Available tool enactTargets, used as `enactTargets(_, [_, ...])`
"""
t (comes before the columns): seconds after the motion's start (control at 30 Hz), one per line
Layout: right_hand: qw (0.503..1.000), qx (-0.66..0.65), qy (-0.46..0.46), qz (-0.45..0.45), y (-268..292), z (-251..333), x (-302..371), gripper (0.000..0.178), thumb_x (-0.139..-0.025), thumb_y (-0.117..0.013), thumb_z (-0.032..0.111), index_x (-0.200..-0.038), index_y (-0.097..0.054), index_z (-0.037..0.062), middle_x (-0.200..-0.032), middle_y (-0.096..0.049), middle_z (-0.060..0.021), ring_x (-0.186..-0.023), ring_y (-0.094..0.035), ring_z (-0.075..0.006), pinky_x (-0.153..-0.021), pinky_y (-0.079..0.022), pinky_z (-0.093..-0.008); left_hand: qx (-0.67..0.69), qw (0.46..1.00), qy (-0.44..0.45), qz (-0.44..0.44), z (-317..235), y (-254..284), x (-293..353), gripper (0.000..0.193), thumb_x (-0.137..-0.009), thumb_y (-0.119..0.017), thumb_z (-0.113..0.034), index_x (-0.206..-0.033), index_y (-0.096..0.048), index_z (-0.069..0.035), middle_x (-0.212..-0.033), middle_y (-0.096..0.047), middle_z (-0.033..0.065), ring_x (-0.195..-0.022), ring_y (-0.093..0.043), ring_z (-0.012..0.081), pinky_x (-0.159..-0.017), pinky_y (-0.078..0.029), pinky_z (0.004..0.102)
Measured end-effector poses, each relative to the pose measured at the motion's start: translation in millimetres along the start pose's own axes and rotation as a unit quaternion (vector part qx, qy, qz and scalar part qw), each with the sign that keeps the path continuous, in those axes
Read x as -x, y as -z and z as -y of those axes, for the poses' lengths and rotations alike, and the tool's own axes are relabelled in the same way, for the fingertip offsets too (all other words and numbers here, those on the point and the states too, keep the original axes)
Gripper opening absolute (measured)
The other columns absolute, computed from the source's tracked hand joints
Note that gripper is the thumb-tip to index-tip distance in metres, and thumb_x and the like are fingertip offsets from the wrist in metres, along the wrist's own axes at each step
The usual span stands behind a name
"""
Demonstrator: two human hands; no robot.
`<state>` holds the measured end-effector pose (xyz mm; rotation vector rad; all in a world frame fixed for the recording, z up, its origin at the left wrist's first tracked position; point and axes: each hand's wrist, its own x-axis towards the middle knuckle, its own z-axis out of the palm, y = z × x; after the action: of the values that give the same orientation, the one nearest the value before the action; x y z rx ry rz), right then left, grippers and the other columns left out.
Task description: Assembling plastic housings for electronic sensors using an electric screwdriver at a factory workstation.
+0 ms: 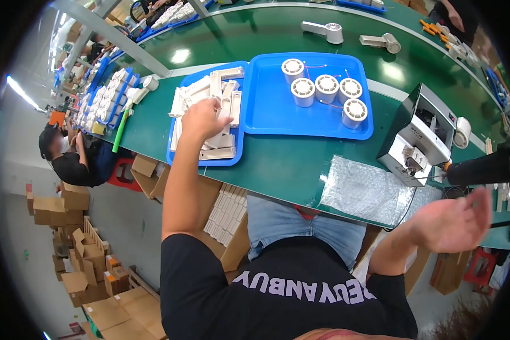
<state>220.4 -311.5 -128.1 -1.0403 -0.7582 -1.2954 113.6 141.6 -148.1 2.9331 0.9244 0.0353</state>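
Note:
My left hand (pixel 203 119) reaches down among white plastic handle shells (pixel 218 153) piled in a blue tray (pixel 239 158). Its thumb is spread from its bent fingers; the fingertips are partly hidden, and no part is plainly gripped. Off to the right, my right hand (pixel 456 222) is raised, empty, with palm showing and fingers stretched, slightly blurred. It is nearest a black cylinder (pixel 476 170) and a black-and-silver bench machine (pixel 419 136). A second blue tray (pixel 260 122) carries several white round fan-like units (pixel 327 85) with thin red wires.
Silvery bubble wrap (pixel 365 190) lies along the green table's (pixel 283 170) front edge. Two white handheld parts (pixel 326 32) rest beyond the trays. Left stand a green-handled fan (pixel 122 127) and loaded trays (pixel 110 96). Below is a carton of white parts (pixel 226 212). A person (pixel 68 153) sits far left.

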Motion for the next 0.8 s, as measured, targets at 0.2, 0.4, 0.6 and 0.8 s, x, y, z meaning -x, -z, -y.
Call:
enactTargets(0.2, [0.864,-0.082,-0.300,0.397,-65,36,80,0.047,-0.075,-0.073,-0.003,-0.120,-0.059,-0.0004,-0.110,-0.064,-0.0168,-0.098,-0.064,-0.0246,-0.083,-0.052,-0.0339,0.178,0.976,-0.021,-0.123,-29,14,40,0.037,-0.076,-0.081,-0.025,-0.106,-0.069,-0.007,-0.095,-0.072,0.0097,-0.082,-0.071,0.0223,-0.071,-0.055,0.0345])
enactTargets(0.4, [0.889,-0.063,-0.226,0.394,-69,36,110,0.058,-0.072,-0.080,0.001,-0.127,-0.061,0.0069,-0.115,-0.060,-0.0158,-0.087,-0.066,-0.0266,-0.075,-0.055,-0.0336,0.594,0.768,-0.219,0.101,-131,13,83,0.037,-0.084,-0.075,-0.008,-0.117,-0.059,-0.002,-0.102,-0.065,0.0097,-0.081,-0.067,0.0110,-0.070,-0.053,0.0226])
enactTargets(0.6, [0.908,0.004,-0.196,0.369,-21,29,98,0.052,-0.062,-0.088,0.004,-0.110,-0.068,0.0069,-0.098,-0.064,-0.0112,-0.075,-0.064,-0.0223,-0.064,-0.052,-0.0314,0.506,0.819,-0.233,0.139,-139,-25,10,0.049,-0.087,-0.072,-0.035,-0.124,-0.060,-0.004,-0.106,-0.066,0.0105,-0.090,-0.066,0.0210,-0.077,-0.054,0.0329])
enactTargets(0.8, [0.890,-0.034,-0.379,0.253,12,31,103,0.049,-0.065,-0.092,0.009,-0.105,-0.064,0.0011,-0.096,-0.068,-0.0078,-0.084,-0.065,-0.0142,-0.075,-0.052,-0.0258,0.145,0.958,-0.202,-0.142,-148,-66,-25,0.063,-0.076,-0.079,-0.038,-0.128,-0.056,-0.013,-0.110,-0.064,0.0139,-0.094,-0.066,0.0342,-0.081,-0.054,0.0448])
